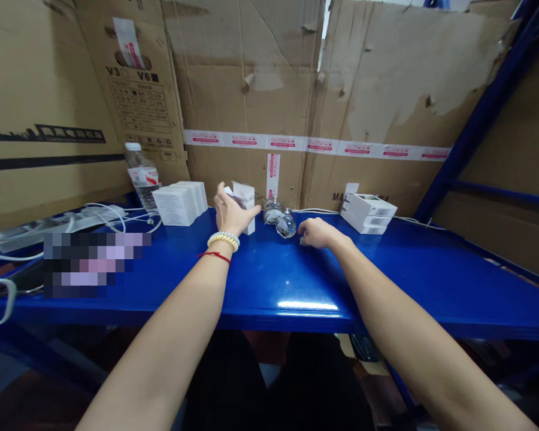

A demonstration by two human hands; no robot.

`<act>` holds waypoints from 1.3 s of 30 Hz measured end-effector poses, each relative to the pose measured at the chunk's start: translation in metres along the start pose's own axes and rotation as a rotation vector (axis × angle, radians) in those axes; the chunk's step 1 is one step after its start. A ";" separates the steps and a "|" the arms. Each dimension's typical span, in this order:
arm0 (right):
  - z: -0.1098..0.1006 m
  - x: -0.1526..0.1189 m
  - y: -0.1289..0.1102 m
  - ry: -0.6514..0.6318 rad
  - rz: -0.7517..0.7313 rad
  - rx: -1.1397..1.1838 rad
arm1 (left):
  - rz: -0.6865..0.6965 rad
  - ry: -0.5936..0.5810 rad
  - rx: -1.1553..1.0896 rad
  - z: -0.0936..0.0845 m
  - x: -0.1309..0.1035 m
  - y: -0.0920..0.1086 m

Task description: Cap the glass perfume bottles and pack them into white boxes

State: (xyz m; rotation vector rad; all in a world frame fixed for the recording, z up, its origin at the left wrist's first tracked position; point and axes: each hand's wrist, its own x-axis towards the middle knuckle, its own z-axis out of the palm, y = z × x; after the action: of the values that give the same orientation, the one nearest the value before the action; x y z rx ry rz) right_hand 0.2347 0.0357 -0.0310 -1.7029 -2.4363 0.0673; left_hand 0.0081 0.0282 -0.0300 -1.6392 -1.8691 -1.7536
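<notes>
Holding a box (pixel 251 225) is the left hand (pixel 232 214); right hand (pixel 318 232)'s grip isn't showing; glassy things (pixel 286 225) are sitting outside, three o'clock.

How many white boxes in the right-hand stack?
3 visible: top box, middle box under it, bottom box on the blue table. Others could be hidden behind.

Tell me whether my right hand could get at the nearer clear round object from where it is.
Probably yes: the right hand is just beside the clear round object, with nothing visible between them, though its fingers, curled inward, may need to open first.
</notes>
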 end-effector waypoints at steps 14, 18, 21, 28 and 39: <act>-0.007 -0.001 -0.002 0.254 0.019 0.175 | 0.514 -0.363 0.043 0.014 -0.030 0.041; -0.012 -0.004 -0.007 0.412 0.047 0.474 | 0.259 -0.478 0.043 0.031 -0.031 0.030; -0.012 -0.004 -0.011 0.434 0.023 0.711 | 0.220 -0.647 -0.022 0.038 -0.028 0.015; -0.010 0.001 -0.011 0.467 -0.080 0.949 | 0.262 -0.835 -0.173 0.047 -0.025 0.001; -0.004 0.006 -0.004 0.502 -0.131 0.819 | 0.343 -0.803 0.053 0.037 -0.028 0.014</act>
State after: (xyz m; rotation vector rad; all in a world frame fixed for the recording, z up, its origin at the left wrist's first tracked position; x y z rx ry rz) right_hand 0.2298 0.0393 -0.0255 -1.0314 -1.7653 0.4803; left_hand 0.0506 0.0358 -0.0525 -2.6975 -1.6633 -0.9574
